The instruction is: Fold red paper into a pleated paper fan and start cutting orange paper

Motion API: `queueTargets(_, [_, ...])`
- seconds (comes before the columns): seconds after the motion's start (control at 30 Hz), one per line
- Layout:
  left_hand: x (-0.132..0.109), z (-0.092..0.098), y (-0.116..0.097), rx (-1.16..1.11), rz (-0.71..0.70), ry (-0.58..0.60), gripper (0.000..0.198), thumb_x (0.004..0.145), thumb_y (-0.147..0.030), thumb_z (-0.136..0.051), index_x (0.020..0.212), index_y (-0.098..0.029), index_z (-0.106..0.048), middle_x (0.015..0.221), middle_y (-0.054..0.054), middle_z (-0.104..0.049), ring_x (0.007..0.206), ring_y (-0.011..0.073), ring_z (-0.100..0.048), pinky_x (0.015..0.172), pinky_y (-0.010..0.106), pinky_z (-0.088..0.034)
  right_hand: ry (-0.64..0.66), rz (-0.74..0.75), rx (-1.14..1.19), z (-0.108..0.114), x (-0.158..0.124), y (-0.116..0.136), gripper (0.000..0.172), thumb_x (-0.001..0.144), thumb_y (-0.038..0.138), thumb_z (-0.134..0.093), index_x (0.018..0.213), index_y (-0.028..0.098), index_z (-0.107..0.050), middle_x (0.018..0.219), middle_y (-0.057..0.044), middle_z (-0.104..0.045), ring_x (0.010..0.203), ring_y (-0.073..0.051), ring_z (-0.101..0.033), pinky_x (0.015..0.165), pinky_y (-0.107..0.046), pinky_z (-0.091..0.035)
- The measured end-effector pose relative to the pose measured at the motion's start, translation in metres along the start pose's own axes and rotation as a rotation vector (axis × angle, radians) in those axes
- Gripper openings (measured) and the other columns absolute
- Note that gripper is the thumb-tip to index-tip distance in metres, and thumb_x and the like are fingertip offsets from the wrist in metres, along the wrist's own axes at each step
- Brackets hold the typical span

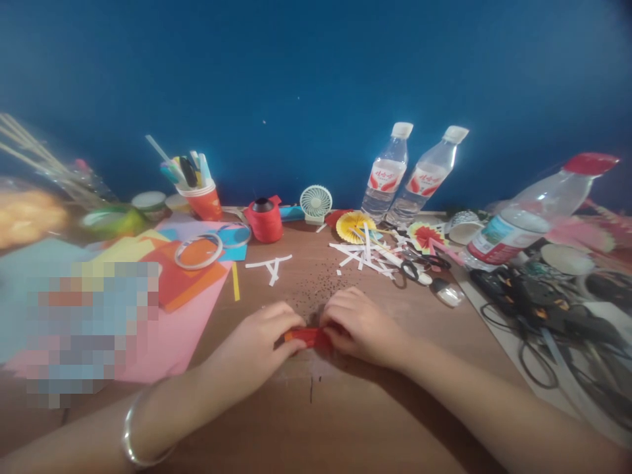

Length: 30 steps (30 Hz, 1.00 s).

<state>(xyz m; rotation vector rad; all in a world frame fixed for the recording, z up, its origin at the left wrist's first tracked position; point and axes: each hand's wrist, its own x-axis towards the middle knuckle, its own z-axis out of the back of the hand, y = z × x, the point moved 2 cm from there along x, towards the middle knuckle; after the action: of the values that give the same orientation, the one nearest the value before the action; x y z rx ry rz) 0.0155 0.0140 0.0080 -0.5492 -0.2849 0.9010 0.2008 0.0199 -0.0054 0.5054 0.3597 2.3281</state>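
Observation:
My left hand (257, 345) and my right hand (358, 326) meet at the middle of the brown table (316, 421). Both pinch a small folded strip of red paper (309, 337), which lies low on the tabletop between them. The left fingers close on its left end, the right fingers curl over its right end. A silver bangle (129, 438) circles my left wrist. Dark specks are scattered on the wood just beyond the hands.
Coloured paper sheets (162, 316) and tape rings (198, 251) lie at left, an orange cup of pens (203, 197) behind. White paper strips (270, 266), scissors (412, 268), paper fans (353, 227), a red ribbon spool (265, 220), a mini fan (316, 203), water bottles (388, 174) and cables (543, 309) crowd the back and right.

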Motion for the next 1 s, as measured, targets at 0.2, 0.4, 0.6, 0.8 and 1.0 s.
queueTargets(0.2, [0.001,0.005,0.002,-0.058,0.068,-0.094,0.010,0.081,-0.024,-0.051,0.081,-0.023,-0.061,0.080,-0.002,-0.058,0.074,0.0119,-0.054,0.068,0.023,-0.042,-0.067,0.044,0.006,0.001,-0.001,-0.004,0.009,0.081,0.017,-0.050,0.082,0.017,-0.058,0.077,-0.003,-0.061,0.078,-0.015,-0.051,0.073,-0.029,-0.033])
queueTargets(0.4, [0.004,0.004,0.007,-0.053,0.047,-0.114,0.014,0.082,-0.022,-0.049,0.081,-0.023,-0.063,0.081,-0.002,-0.060,0.075,0.0122,-0.056,0.071,0.024,-0.042,0.000,-0.001,0.051,0.007,-0.001,-0.006,0.016,0.075,0.025,-0.061,0.090,0.018,-0.060,0.085,-0.003,-0.062,0.085,-0.017,-0.051,0.077,-0.031,-0.034])
queueTargets(0.6, [0.009,0.001,0.013,0.001,0.038,-0.098,0.019,0.083,-0.018,-0.047,0.088,-0.023,-0.064,0.084,-0.001,-0.060,0.077,0.0124,-0.056,0.073,0.024,-0.043,0.019,-0.075,0.037,0.007,-0.001,-0.006,0.029,0.069,0.029,-0.066,0.094,0.018,-0.059,0.088,-0.004,-0.061,0.089,-0.019,-0.050,0.079,-0.034,-0.035])
queueTargets(0.8, [0.009,0.001,0.015,0.070,-0.010,-0.057,0.019,0.084,-0.018,-0.045,0.087,-0.022,-0.063,0.084,-0.001,-0.057,0.080,0.0128,-0.054,0.074,0.025,-0.042,0.038,-0.082,0.088,0.003,0.000,-0.010,0.021,0.071,0.017,-0.062,0.092,0.017,-0.060,0.087,-0.005,-0.062,0.087,-0.019,-0.052,0.078,-0.032,-0.040])
queueTargets(1.0, [0.010,0.001,0.017,0.109,-0.024,-0.008,0.019,0.085,-0.019,-0.043,0.085,-0.021,-0.062,0.083,0.000,-0.056,0.081,0.0146,-0.052,0.075,0.029,-0.041,0.026,-0.117,0.190,0.003,0.000,-0.014,0.018,0.073,0.016,-0.062,0.091,0.018,-0.061,0.088,-0.005,-0.061,0.084,-0.016,-0.054,0.076,-0.029,-0.044])
